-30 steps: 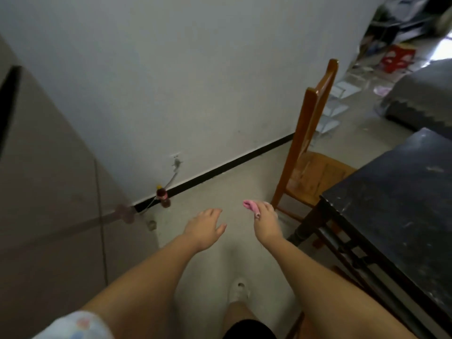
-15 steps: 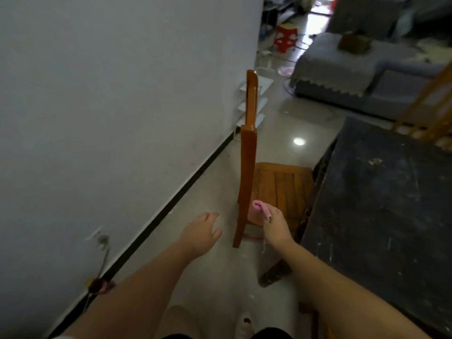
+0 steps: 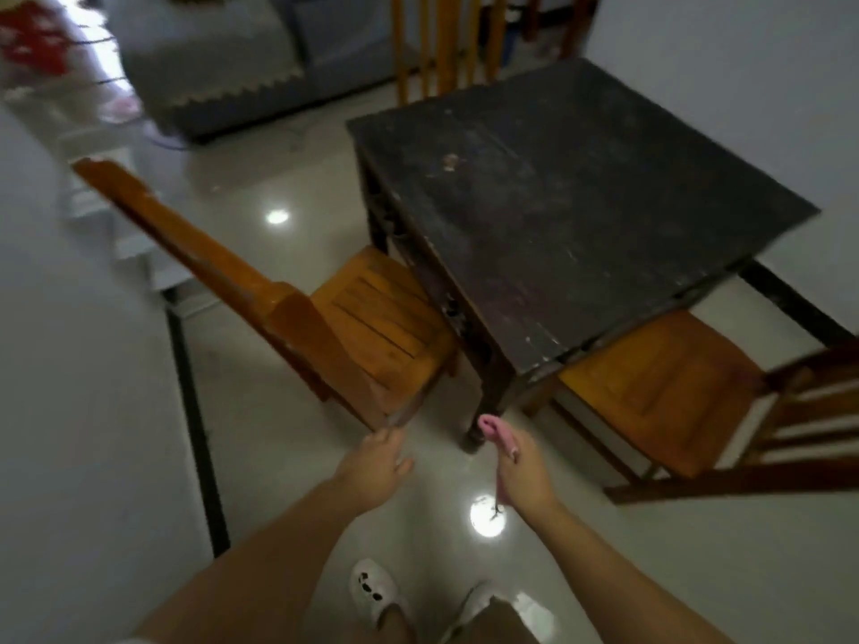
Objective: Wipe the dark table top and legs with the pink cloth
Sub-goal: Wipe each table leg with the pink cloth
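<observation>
The dark square table (image 3: 571,202) stands ahead of me, its worn top scratched and speckled. Its nearest leg (image 3: 488,402) comes down to the floor just beyond my right hand. My right hand (image 3: 520,467) is closed on a bunched pink cloth (image 3: 495,429), held low in front of that leg without touching it. My left hand (image 3: 376,467) hangs with fingers loosely apart, its fingertips at the bottom corner of the left chair's back, holding nothing.
An orange wooden chair (image 3: 372,327) is pushed at the table's left side, another (image 3: 674,388) at the near right. A white wall with black skirting (image 3: 195,411) runs on my left. A grey sofa (image 3: 223,62) sits at the back. My white shoes (image 3: 376,592) stand on glossy tile.
My view has swung right, from the wall to the table, which now sits in the middle. Both hands stay low in front of me; the right one still grips the cloth.
</observation>
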Demonstrator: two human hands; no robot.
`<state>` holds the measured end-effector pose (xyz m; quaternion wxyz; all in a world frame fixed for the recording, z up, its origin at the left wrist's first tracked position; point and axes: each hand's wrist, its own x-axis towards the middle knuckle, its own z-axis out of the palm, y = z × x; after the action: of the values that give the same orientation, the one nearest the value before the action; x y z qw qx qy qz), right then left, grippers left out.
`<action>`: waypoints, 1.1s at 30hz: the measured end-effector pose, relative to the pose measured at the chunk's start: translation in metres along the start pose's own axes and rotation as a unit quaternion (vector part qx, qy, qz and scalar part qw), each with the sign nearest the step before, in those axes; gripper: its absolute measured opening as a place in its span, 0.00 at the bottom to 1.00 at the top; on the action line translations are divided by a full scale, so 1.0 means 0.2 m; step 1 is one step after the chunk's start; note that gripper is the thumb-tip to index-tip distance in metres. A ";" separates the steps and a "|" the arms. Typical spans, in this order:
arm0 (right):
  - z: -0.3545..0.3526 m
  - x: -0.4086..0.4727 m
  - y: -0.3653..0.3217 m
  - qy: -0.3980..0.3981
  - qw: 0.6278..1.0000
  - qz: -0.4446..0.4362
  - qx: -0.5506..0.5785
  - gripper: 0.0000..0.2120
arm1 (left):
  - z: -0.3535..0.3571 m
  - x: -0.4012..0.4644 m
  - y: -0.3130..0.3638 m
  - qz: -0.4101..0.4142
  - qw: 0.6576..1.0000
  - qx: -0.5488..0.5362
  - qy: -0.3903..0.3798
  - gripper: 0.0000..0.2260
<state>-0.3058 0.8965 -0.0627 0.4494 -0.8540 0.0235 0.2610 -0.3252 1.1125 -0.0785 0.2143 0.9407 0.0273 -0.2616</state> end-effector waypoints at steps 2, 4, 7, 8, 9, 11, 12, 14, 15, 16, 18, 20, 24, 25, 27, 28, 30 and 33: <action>0.01 -0.07 0.12 0.024 0.995 0.070 0.068 0.30 | 0.09 0.04 0.03 0.026 0.999 -0.001 -0.032 0.22; 0.02 -0.10 0.24 0.115 0.972 0.118 0.167 0.16 | 0.20 0.10 0.06 0.049 0.998 -0.011 -0.050 0.22; 0.04 -0.03 0.43 0.196 0.944 0.155 0.216 0.16 | 0.35 0.23 0.11 0.078 0.994 -0.012 -0.072 0.22; 0.04 0.01 0.49 0.210 0.941 0.155 0.217 0.18 | 0.39 0.28 0.12 0.083 0.993 -0.017 -0.077 0.23; 0.06 0.06 0.54 0.222 0.937 0.150 0.222 0.18 | 0.43 0.35 0.12 0.087 0.993 -0.027 -0.076 0.23; 0.10 0.20 0.65 0.241 0.931 0.142 0.234 0.19 | 0.53 0.51 0.11 0.108 0.991 -0.054 -0.059 0.22; 0.14 0.29 0.70 0.255 0.927 0.141 0.236 0.19 | 0.57 0.61 0.10 0.116 0.989 -0.075 -0.050 0.22; 0.24 0.49 0.82 0.280 0.920 0.128 0.241 0.18 | 0.68 0.81 0.08 0.125 0.985 -0.120 -0.027 0.22; 0.30 0.61 0.89 0.293 0.918 0.111 0.244 0.18 | 0.73 0.92 0.07 0.133 0.981 -0.138 -0.010 0.23; 0.34 0.71 0.95 0.304 0.915 0.092 0.248 0.17 | 0.76 1.01 0.08 0.141 0.977 -0.158 0.006 0.23; 0.44 0.92 1.08 0.321 0.913 0.038 0.249 0.14 | 0.85 1.18 0.06 0.166 0.963 -0.211 0.030 0.24; 0.55 1.11 1.17 0.333 0.903 -0.039 0.269 0.15 | 0.93 1.33 0.04 0.214 0.937 -0.272 0.033 0.24; 0.73 1.32 1.26 0.311 0.839 -0.163 0.415 0.27 | 1.05 1.52 0.05 0.352 0.867 -0.352 0.017 0.22; 0.75 1.33 1.28 0.301 0.815 -0.213 0.448 0.25 | 1.07 1.57 0.05 0.383 0.847 -0.369 0.014 0.21; 0.76 1.35 1.34 0.262 0.776 -0.284 0.499 0.26 | 1.11 1.65 0.05 0.430 0.813 -0.392 0.005 0.16; 0.75 1.36 1.36 0.247 0.753 -0.298 0.532 0.28 | 1.12 1.68 0.05 0.445 0.801 -0.401 0.003 0.13; 0.72 1.40 1.40 0.243 0.715 -0.268 0.598 0.26 | 1.13 1.71 0.04 0.457 0.788 -0.412 0.005 0.13; 0.70 1.46 1.37 0.344 0.760 -0.162 0.527 0.12 | 1.15 1.71 0.05 0.449 0.784 -0.429 0.015 0.24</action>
<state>-0.1890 0.8983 -0.4700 0.8256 -0.5063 0.1716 -0.1806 -0.1382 0.9863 -0.4240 0.6884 0.6614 -0.2857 -0.0833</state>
